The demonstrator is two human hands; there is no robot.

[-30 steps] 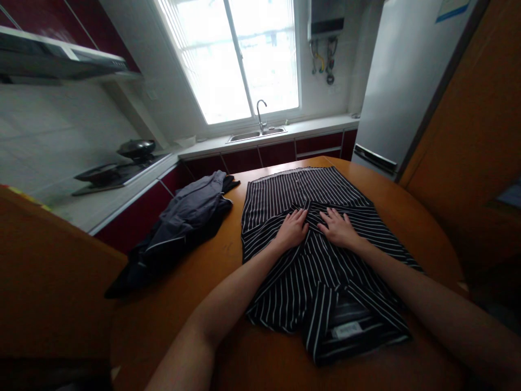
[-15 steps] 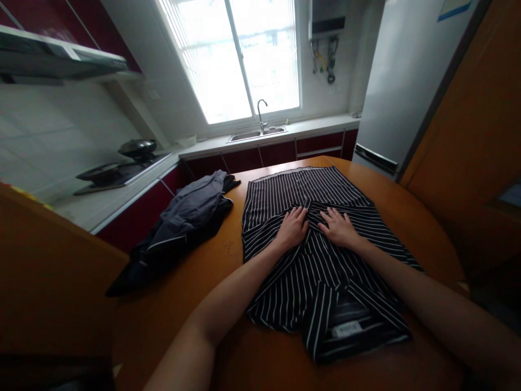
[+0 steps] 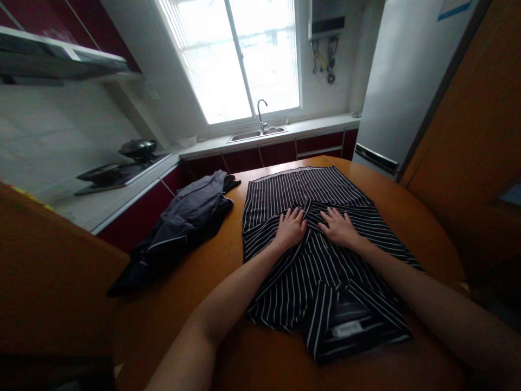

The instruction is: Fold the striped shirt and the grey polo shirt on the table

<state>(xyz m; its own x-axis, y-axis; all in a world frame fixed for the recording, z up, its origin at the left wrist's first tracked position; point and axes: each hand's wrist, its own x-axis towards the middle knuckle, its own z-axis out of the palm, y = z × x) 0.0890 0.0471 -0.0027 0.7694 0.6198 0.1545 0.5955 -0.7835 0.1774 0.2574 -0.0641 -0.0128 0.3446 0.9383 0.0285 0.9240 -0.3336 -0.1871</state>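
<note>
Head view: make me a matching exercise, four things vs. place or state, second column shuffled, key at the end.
1. striped shirt
2. bunched clothing
3. label
4. faucet

A. white, inside the collar
B. at the sink, below the window
C. under the left hand and right hand
D. grey and black, on the left side of the table

Pairs: 1-C, 2-D, 3-A, 4-B

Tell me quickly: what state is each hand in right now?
Left hand: open, resting on the striped shirt.
Right hand: open, also resting on the striped shirt.
</note>
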